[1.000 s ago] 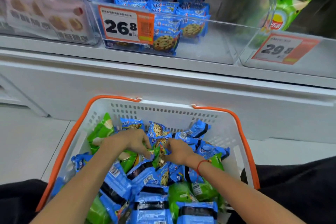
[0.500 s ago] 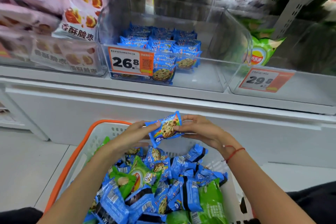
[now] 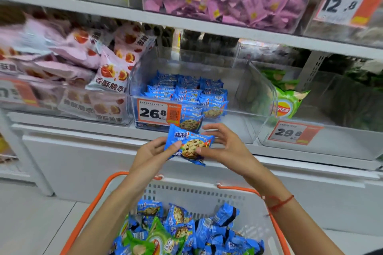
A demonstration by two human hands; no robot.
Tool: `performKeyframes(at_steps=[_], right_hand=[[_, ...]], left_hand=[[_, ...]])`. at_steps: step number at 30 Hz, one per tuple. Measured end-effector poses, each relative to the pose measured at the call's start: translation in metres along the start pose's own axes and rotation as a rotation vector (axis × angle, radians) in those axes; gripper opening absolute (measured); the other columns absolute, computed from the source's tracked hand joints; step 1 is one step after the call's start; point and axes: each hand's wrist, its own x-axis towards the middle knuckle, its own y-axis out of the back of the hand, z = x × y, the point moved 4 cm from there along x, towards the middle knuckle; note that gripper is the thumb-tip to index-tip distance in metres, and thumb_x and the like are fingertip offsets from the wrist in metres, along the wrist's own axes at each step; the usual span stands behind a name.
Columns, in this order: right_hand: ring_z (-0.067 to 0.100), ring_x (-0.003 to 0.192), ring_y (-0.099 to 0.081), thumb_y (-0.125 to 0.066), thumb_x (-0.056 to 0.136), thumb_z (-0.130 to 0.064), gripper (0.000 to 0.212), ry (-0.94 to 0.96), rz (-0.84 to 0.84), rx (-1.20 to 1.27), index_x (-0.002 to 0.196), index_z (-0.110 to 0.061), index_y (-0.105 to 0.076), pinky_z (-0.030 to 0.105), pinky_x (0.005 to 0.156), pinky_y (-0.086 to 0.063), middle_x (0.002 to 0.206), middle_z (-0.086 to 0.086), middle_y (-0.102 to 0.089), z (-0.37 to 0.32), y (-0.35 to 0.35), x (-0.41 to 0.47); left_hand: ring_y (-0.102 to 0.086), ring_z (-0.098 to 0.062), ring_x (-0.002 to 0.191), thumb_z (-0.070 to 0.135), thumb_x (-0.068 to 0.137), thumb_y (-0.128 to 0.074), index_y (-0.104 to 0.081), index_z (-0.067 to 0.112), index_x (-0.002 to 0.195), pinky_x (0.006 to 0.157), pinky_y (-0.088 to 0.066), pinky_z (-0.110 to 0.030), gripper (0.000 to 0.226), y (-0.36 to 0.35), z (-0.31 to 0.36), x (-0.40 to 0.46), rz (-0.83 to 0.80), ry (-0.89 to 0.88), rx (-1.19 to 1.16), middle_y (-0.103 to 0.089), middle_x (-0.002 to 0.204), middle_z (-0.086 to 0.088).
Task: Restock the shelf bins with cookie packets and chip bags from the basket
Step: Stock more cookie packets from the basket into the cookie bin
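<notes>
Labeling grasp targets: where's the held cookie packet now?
Head view, centre: the cookie packet is held between left hand and right hand, just below the 26.8 tag, above the basket.

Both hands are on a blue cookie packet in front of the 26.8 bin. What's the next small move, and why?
Probably lift the blue cookie packet, pinched between the left hand and right hand, forward over the front wall of the clear bin tagged 26.8. Matching blue packets fill its left side; the right side looks bare, so set it there.
</notes>
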Motion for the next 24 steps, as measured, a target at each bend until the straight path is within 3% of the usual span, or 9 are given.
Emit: performKeyframes(at_steps=[3,5,8,11,13,15,18,24], right_hand=[[0.0,0.099,-0.058,-0.075,0.08,-0.02,0.037,0.217,0.008,-0.264,0.114,-0.024,-0.061,0.006,0.079,-0.041,0.106,-0.009,-0.064,-0.031,0.006,0.009],[-0.004,0.095,-0.058,-0.073,0.082,-0.021,0.029,0.288,0.006,-0.354,0.11,-0.023,-0.066,0.004,0.078,-0.039,0.103,-0.01,-0.066,-0.05,0.011,0.016],[0.008,0.09,-0.064,-0.075,0.08,-0.027,0.028,0.309,-0.02,-0.443,0.108,-0.024,-0.069,0.022,0.084,-0.05,0.099,-0.007,-0.07,-0.074,0.02,0.029],[0.018,0.088,-0.068,-0.076,0.079,-0.025,0.021,0.326,-0.093,-0.437,0.099,-0.028,-0.071,0.035,0.085,-0.054,0.093,-0.005,-0.074,-0.095,0.033,0.042],[0.021,0.084,-0.069,-0.078,0.077,-0.021,0.017,0.357,-0.037,-0.443,0.088,-0.03,-0.069,0.04,0.085,-0.054,0.09,-0.001,-0.074,-0.107,0.05,0.054],[0.018,0.079,-0.066,-0.079,0.075,-0.019,0.02,0.359,0.046,-0.477,0.085,-0.032,-0.066,0.044,0.085,-0.053,0.088,0.001,-0.073,-0.115,0.072,0.068],[0.015,0.079,-0.064,-0.079,0.074,-0.017,0.024,0.317,0.072,-0.652,0.082,-0.034,-0.064,0.044,0.085,-0.053,0.087,0.001,-0.072,-0.114,0.098,0.09],[0.012,0.075,-0.063,-0.081,0.073,-0.023,0.02,0.073,-0.096,-0.935,0.087,-0.026,-0.067,0.027,0.077,-0.054,0.084,-0.001,-0.07,-0.084,0.105,0.116]], left_hand=[[-0.068,-0.005,0.093,0.024,0.08,-0.069,-0.069,0.016,0.104,0.077,-0.049,-0.01,0.025,-0.009,0.024,0.004,0.027,-0.152,-0.023,-0.074,0.098,0.004],[-0.068,-0.001,0.086,0.013,0.084,-0.067,-0.069,0.017,0.099,0.072,-0.047,-0.008,0.016,-0.011,0.044,0.01,0.04,-0.248,-0.021,-0.075,0.093,0.006],[-0.067,-0.002,0.081,0.014,0.084,-0.067,-0.069,0.022,0.095,0.077,-0.054,-0.02,0.014,-0.01,0.073,0.024,0.027,-0.354,0.044,-0.074,0.086,0.01],[-0.067,-0.004,0.087,0.034,0.077,-0.067,-0.069,0.027,0.095,0.082,-0.056,-0.031,0.019,-0.006,0.09,0.034,0.012,-0.4,0.089,-0.073,0.09,0.011],[-0.062,-0.003,0.1,0.05,0.075,-0.067,-0.069,0.03,0.097,0.087,-0.05,-0.023,0.031,0.007,0.096,0.042,0.136,-0.474,0.246,-0.07,0.102,0.015],[-0.053,-0.004,0.112,0.046,0.082,-0.07,-0.067,0.03,0.102,0.094,-0.04,-0.023,0.026,0.028,0.103,0.045,0.37,-0.607,0.51,-0.062,0.115,0.019],[-0.045,-0.016,0.119,0.02,0.083,-0.068,-0.061,0.022,0.116,0.099,-0.04,-0.036,0.034,0.05,0.101,0.047,0.579,-0.648,0.783,-0.055,0.126,0.006],[-0.04,-0.022,0.126,0.028,0.089,-0.06,-0.047,0.012,0.137,0.1,-0.04,-0.038,0.053,0.053,0.081,0.052,0.629,-0.559,0.952,-0.046,0.14,-0.001]])
